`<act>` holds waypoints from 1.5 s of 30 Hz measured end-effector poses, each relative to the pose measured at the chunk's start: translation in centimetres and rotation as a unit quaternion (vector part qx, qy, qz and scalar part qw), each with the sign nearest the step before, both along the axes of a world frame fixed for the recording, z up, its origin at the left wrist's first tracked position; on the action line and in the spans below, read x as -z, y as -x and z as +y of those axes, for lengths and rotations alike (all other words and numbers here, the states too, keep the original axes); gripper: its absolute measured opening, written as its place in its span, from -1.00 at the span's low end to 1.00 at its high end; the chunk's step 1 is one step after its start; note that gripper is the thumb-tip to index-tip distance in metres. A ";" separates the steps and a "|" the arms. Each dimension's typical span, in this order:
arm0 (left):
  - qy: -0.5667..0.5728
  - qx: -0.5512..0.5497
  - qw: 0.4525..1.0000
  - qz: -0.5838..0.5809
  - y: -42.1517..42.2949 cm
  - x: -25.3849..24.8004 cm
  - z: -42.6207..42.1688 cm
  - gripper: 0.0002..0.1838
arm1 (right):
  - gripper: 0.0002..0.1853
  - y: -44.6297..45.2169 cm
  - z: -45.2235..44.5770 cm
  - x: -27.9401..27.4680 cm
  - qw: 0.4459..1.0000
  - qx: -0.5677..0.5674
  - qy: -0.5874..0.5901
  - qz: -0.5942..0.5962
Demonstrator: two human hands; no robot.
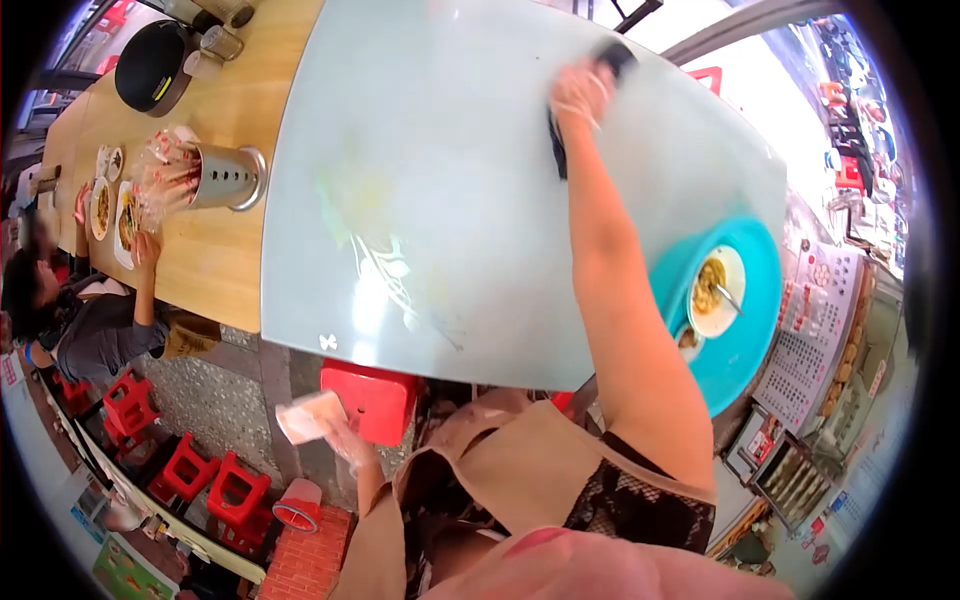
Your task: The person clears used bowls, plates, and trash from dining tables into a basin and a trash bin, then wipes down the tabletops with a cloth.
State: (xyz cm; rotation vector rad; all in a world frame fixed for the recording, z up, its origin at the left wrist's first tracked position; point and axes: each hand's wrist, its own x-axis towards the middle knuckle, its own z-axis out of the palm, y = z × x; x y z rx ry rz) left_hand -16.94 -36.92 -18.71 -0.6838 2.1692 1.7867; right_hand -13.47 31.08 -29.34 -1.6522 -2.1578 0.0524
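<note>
My right hand (583,92), which seems to wear a thin clear glove, presses a dark cloth (616,62) onto the far part of the pale glass tabletop (450,150). The cloth is blurred and partly hidden under the hand. Low on the left, beside a red stool, my left hand (348,442) grips a pale, pinkish-white rectangular pack (311,416); its exact kind is unclear. A turquoise basin (755,335) sits at the table's right edge. Inside it are a white bowl (716,318) with leftover yellowish food and a spoon, and a smaller dish (688,340).
A wooden table (225,290) adjoins on the left, bearing a metal utensil holder (228,178), a black round container (152,66) and plates of food. A person (95,335) sits there. Red stools (372,400) stand below; a menu sheet (812,330) lies right.
</note>
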 end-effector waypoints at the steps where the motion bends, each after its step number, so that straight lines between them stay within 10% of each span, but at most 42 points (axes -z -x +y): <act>1: 0.003 0.000 1.000 0.003 -0.7 0.4 -0.6 -0.40 | -0.67 2.8 1.4 0.4 0.995 -0.102 0.013 0.010; 3: 0.020 0.065 0.998 -0.003 -1.6 1.6 -1.8 -0.42 | -0.68 13.8 -1.5 -1.5 0.964 -0.238 -0.114 -0.039; 8: 0.078 -0.023 0.996 -0.048 -2.2 0.7 -3.6 -0.44 | -0.71 24.0 -23.5 -6.7 0.833 -0.547 0.060 0.052; 14: 0.001 0.014 0.999 0.035 0.1 -1.9 -6.2 -0.48 | -0.60 14.4 -44.4 -4.5 0.654 -0.755 0.050 0.009; 18: -0.024 0.063 0.996 0.056 2.0 -2.6 -7.4 -0.52 | -0.61 2.2 -45.6 -8.6 0.664 -0.740 0.111 0.011; 22: 0.016 0.235 0.967 0.094 4.9 3.0 -9.2 -0.58 | -0.63 -13.1 -44.5 -11.5 0.751 -0.645 0.141 -0.010; 24: 0.136 0.392 0.876 0.248 3.8 -2.3 -3.9 -0.65 | -0.62 -21.8 -44.5 -11.2 0.823 -0.546 0.153 -0.021; 28: 0.025 0.528 0.787 0.317 2.2 -8.0 4.4 -0.72 | -0.46 -36.4 -45.7 -12.2 0.907 -0.011 0.403 0.124; 29: 0.054 0.555 0.747 0.363 2.1 -8.9 6.1 -0.71 | -0.46 -41.8 -46.5 -11.9 0.938 -0.112 0.250 -0.214; 30: 0.065 0.562 0.743 0.357 1.8 -9.2 7.5 -0.68 | -0.47 -44.5 -46.3 -13.4 0.905 0.021 0.358 -0.228; 31: 0.090 0.563 0.744 0.348 1.6 -9.8 8.9 -0.59 | -0.53 -45.9 -47.2 -15.1 0.929 0.185 0.312 0.080; 33: 0.117 0.547 0.732 0.389 1.4 -10.4 12.0 -0.64 | -0.56 -53.0 -47.1 -14.7 0.949 0.191 0.093 0.234; 34: 0.146 0.554 0.714 0.402 1.2 -11.4 13.5 -0.53 | -0.64 -48.4 -48.2 -22.3 0.811 0.308 0.127 0.481; 35: 0.174 0.567 0.692 0.411 1.1 -12.0 14.9 -0.42 | -0.65 -52.9 -48.2 -19.9 0.848 0.250 -0.022 0.467; 38: 0.213 0.533 0.667 0.474 1.0 -10.6 19.3 -0.52 | -0.58 -58.2 -49.6 -18.1 0.904 0.415 0.022 0.103; 42: 0.266 0.522 0.642 0.496 1.1 -7.5 23.4 -0.68 | -0.58 -60.5 -49.2 -22.2 0.564 0.172 0.146 0.794; 45: 0.309 0.500 0.644 0.490 0.1 -6.5 25.8 -0.79 | -0.68 -65.4 -46.1 -16.8 0.727 0.484 0.120 0.472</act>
